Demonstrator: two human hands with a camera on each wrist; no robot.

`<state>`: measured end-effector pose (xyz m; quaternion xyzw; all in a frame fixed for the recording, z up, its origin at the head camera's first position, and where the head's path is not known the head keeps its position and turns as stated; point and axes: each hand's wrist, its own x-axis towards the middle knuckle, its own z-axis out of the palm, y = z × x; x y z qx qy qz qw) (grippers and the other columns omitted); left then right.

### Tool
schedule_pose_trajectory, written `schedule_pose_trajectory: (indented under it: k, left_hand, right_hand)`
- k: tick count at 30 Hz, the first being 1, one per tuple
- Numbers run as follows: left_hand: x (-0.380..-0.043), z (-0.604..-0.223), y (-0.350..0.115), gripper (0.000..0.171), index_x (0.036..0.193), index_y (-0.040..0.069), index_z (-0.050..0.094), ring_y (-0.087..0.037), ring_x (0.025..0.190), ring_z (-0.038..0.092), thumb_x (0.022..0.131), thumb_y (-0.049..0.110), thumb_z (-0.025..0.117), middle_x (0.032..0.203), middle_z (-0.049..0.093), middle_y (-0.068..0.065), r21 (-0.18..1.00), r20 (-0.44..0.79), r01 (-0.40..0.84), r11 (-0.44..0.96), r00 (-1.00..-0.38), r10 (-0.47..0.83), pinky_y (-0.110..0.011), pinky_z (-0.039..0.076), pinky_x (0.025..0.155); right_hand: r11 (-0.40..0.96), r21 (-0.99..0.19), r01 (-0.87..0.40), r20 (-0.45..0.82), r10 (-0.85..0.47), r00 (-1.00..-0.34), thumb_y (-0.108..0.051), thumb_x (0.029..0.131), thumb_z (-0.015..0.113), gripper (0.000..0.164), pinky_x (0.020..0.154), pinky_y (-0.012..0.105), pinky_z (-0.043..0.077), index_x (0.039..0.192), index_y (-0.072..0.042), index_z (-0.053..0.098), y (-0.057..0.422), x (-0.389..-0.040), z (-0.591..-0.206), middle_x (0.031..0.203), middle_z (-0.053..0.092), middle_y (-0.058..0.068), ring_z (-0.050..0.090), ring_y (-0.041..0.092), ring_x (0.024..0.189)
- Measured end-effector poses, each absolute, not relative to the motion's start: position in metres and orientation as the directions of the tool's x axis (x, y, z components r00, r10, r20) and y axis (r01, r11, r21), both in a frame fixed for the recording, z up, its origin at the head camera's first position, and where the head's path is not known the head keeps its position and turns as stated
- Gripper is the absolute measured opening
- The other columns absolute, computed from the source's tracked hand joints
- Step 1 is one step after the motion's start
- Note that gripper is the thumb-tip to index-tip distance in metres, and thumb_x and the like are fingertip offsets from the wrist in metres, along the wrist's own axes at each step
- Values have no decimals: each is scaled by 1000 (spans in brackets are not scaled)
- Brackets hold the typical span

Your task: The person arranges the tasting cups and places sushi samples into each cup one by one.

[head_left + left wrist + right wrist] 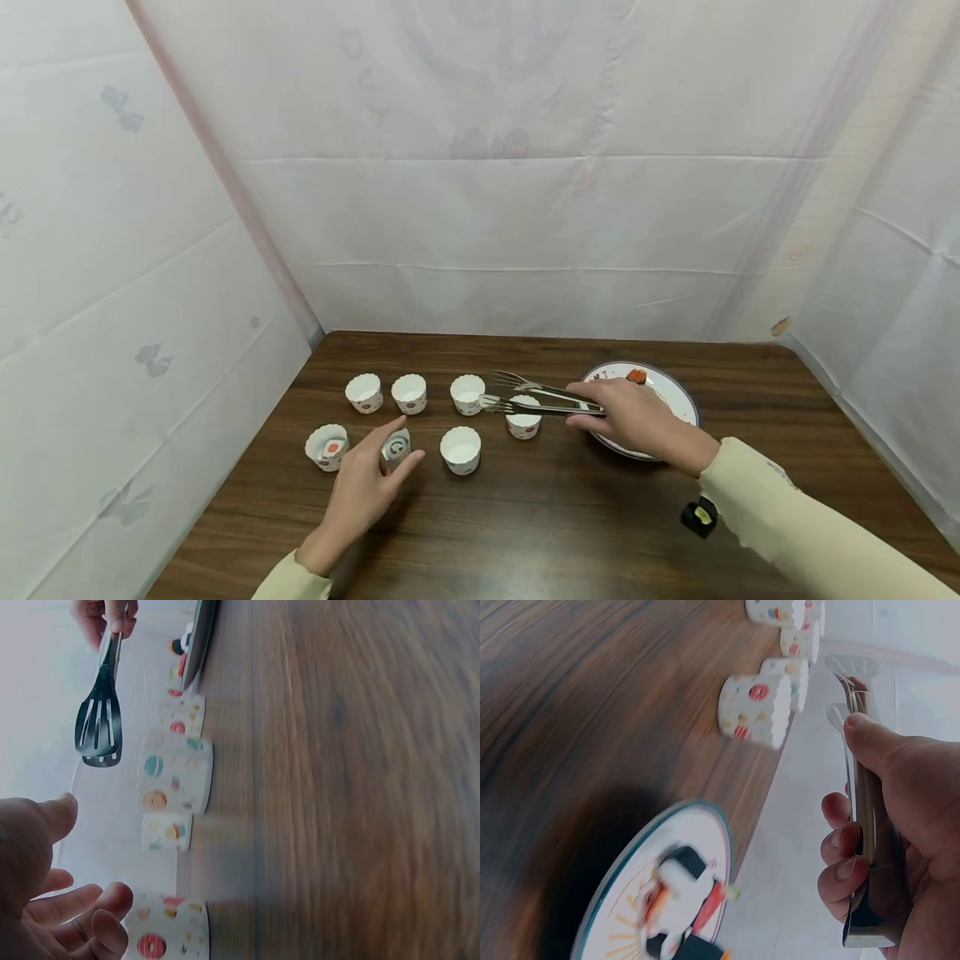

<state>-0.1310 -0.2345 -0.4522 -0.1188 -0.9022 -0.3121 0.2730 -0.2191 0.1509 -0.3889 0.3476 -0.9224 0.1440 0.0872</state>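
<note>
My right hand (633, 417) grips metal tongs (551, 408) with slotted ends, held level over the paper cups and left of the plate. Nothing shows between the tongs' ends, which stand apart. In the right wrist view the thumb and fingers press the tongs (866, 810) from both sides. My left hand (363, 487) hovers with thumb and fingers spread beside a paper cup (396, 450) holding a round sushi piece; contact cannot be told. Another cup (327, 448) at the far left holds a white piece with an orange-red centre. Sushi pieces (682, 892) lie on the plate (604, 900).
Several white patterned paper cups stand in two loose rows, among them a back-left cup (364, 393) and a front cup (461, 451). A small black object (699, 517) with a yellow-green patch is below the right sleeve. White cloth (480, 208) surrounds the wooden table (540, 533).
</note>
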Motion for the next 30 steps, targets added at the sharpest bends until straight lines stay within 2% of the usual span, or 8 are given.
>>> schedule_pose_trajectory:
  k: [4, 9, 12, 16, 21, 24, 28, 30]
  left_hand:
    - [-133, -453, -225, 54, 131, 0, 66, 6, 48, 40, 85, 19, 87, 74, 58, -5, 525, 533, 389, 757, -844, 63, -19, 38, 44]
    - [-137, -454, -217, 57, 133, -1, 65, 5, 48, 39, 84, 19, 87, 71, 55, -3, 544, 497, 392, 742, -863, 91, -20, 39, 45]
    - [-140, -455, -212, 59, 133, -2, 64, 5, 48, 39, 84, 20, 88, 69, 55, -4, 546, 478, 393, 740, -872, 111, -19, 39, 45]
    - [-142, -457, -208, 61, 134, -3, 63, 4, 45, 39, 84, 22, 87, 70, 58, -4, 551, 437, 371, 748, -891, 121, -19, 39, 45]
    - [-142, -458, -206, 62, 135, -2, 63, 2, 44, 40, 84, 25, 87, 59, 50, 8, 550, 387, 322, 770, -916, 107, -21, 41, 49]
    - [-140, -459, -207, 61, 135, 0, 63, 2, 44, 40, 85, 25, 87, 56, 47, 12, 550, 356, 293, 782, -929, 97, -22, 41, 51]
    - [-138, -459, -208, 61, 135, 0, 64, 1, 44, 38, 85, 25, 87, 60, 49, 9, 549, 334, 274, 790, -938, 94, -23, 41, 52]
    - [-137, -459, -208, 61, 135, 1, 64, 0, 43, 38, 84, 26, 87, 60, 51, 8, 550, 328, 270, 791, -940, 93, -23, 41, 53]
  right_hand:
    - [749, -204, -630, 266, -577, -772, -40, 93, 76, 45, 57, 34, 53, 130, -14, 71, 169, -218, -392, 112, 76, 3, 71, 14, 82]
    - [770, -219, -600, 252, -549, -797, -39, 94, 75, 46, 48, 28, 40, 134, -16, 69, 192, -217, -394, 85, 72, -1, 52, 4, 58]
    - [791, -251, -558, 224, -513, -828, -40, 95, 74, 48, 45, 27, 36, 136, -16, 68, 205, -214, -398, 90, 74, 0, 49, 2, 57]
    - [820, -266, -507, 209, -465, -860, -42, 95, 74, 49, 44, 28, 36, 133, -13, 69, 218, -211, -402, 115, 75, 8, 63, 9, 68]
    - [840, -258, -477, 203, -435, -877, -41, 94, 75, 50, 47, 30, 41, 132, -10, 70, 230, -207, -405, 118, 74, 14, 72, 23, 84]
    - [848, -260, -461, 192, -423, -886, -41, 94, 75, 51, 47, 30, 41, 133, -9, 69, 235, -203, -407, 118, 74, 16, 72, 23, 83]
    - [857, -258, -446, 185, -410, -893, -41, 93, 76, 51, 46, 30, 39, 132, -10, 70, 242, -198, -410, 118, 73, 18, 69, 18, 75]
    - [857, -259, -446, 189, -408, -893, -40, 93, 77, 50, 47, 30, 41, 132, -10, 70, 245, -196, -411, 119, 73, 18, 70, 20, 78]
